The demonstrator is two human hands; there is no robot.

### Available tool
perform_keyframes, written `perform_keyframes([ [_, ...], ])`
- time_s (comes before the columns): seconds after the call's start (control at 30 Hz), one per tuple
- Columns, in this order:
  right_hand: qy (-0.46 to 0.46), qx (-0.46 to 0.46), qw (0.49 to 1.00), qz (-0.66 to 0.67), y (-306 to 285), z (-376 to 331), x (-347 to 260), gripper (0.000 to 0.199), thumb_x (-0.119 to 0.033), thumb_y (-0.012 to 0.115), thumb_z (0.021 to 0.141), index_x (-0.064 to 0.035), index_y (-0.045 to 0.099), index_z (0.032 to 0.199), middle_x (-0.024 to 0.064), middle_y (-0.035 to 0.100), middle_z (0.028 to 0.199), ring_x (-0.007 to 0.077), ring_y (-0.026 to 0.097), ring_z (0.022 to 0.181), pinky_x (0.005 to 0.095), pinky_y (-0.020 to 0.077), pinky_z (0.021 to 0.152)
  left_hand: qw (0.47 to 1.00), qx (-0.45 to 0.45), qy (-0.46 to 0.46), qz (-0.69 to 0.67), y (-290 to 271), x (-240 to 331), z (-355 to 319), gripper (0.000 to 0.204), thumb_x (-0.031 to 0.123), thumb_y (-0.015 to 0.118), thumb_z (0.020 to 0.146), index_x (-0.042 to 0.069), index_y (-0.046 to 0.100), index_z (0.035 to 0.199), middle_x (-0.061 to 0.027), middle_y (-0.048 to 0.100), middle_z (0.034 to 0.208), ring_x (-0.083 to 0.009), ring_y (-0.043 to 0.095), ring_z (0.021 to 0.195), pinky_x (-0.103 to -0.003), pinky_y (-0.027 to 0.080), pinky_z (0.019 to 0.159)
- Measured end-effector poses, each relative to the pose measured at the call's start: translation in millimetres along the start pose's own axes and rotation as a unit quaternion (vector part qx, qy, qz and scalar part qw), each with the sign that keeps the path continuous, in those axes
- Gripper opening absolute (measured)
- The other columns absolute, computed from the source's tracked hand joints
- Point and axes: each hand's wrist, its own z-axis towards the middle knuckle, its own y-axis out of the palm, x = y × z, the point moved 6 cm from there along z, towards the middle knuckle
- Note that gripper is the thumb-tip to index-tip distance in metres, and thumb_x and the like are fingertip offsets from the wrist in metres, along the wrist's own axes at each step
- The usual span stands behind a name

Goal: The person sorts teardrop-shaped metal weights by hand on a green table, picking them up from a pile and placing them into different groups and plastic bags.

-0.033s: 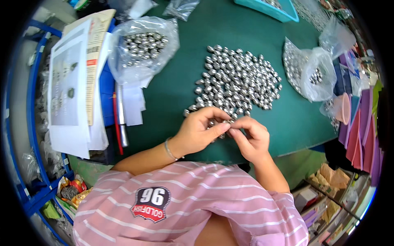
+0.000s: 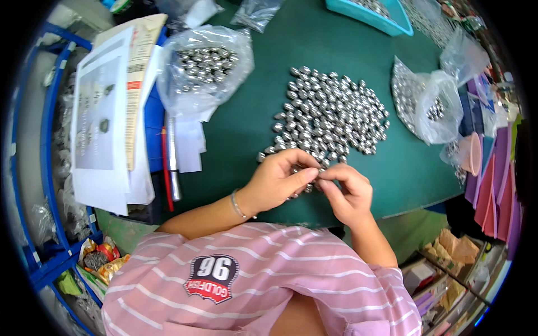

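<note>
- The left hand [image 2: 278, 180] and right hand [image 2: 348, 191] meet at centre frame, fingertips pinched together on a small silver piece [image 2: 317, 177], mostly hidden between them.
- Just above them a spread of shiny silver pieces [image 2: 330, 112] lies on the green table [image 2: 246, 129].
- A clear bag of pieces [image 2: 204, 67] sits upper left, another clear bag [image 2: 428, 103] at right.
- Papers [image 2: 106, 112] lie at far left.

clear plastic bag of silver pieces [image 2: 204, 67] upper left | open clear bag [image 2: 431, 106] right | white printed sheets [image 2: 106, 117] left
</note>
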Motion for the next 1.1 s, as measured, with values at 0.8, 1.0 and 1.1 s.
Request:
perform_keyframes([
  [0.8,-0.024,0.056,0.946,-0.32,-35,-23,20,0.017,0.001,0.068,0.074,-0.0018,0.063,0.09,0.0099,0.061,0.091,0.0303,0.059,0.086,0.0359,0.0483,0.076,0.8,0.099,0.353,0.475,24,77,0,0.012,-0.003,0.063,0.08,0.0,0.064,0.092,-0.0097,0.063,0.093,-0.0147,0.059,0.077,-0.024,0.048,0.065],
  [1.0,0.028,0.113,0.992,-0.058,-30,-32,21,0.028,0.011,0.065,0.072,-0.0015,0.059,0.096,0.0086,0.058,0.092,0.0157,0.061,0.081,0.0262,0.0516,0.07,0.916,0.042,0.169,0.362,27,20,2,0.019,-0.003,0.064,0.082,-0.004,0.062,0.1,-0.0086,0.061,0.095,-0.0118,0.063,0.079,-0.022,0.052,0.068],
  [1.1,0.002,0.11,0.99,0.09,-20,-38,24,0.03,0.012,0.065,0.075,0.0013,0.055,0.101,0.0099,0.056,0.099,0.0167,0.061,0.088,0.0278,0.0524,0.078,0.931,-0.001,0.137,0.338,34,12,2,0.019,-0.002,0.065,0.083,-0.005,0.062,0.102,-0.01,0.062,0.096,-0.0142,0.066,0.083,-0.023,0.054,0.071],
])
